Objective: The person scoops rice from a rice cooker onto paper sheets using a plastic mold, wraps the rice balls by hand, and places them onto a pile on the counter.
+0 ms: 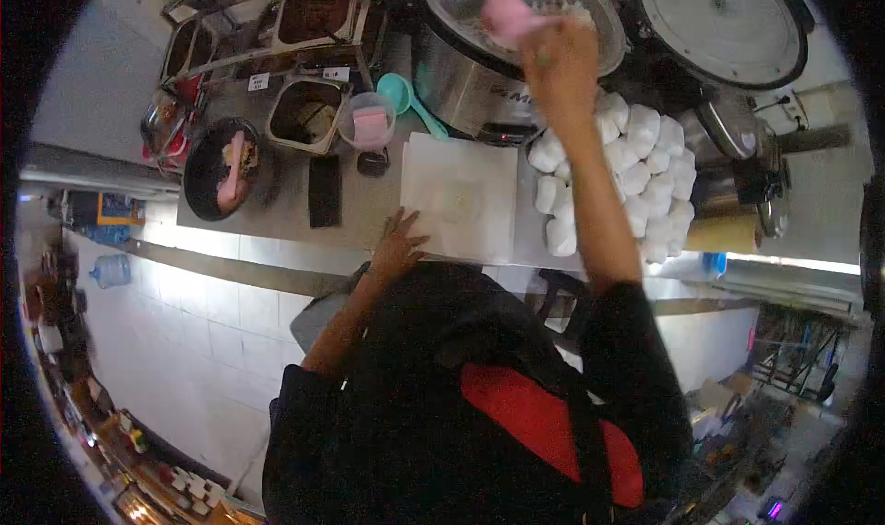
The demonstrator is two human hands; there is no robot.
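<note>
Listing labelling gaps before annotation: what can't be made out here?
All in the head view:
Pink ladle: contents and exact outline, smeared by motion blur.
Right hand: finger placement on the ladle's handle, blurred.
Cooker: far rim, cut off by the top edge.
White bundles: some partly hidden behind the right forearm.
Bin labels: lettering too small to read.

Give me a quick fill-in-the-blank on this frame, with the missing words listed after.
1. The right hand holds a scoop coloured ____.
2. The paper by the left hand is coloured ____.
3. In this view, the black bowl is on the ____ side of the paper.

Missing words: pink; white; left.
</note>
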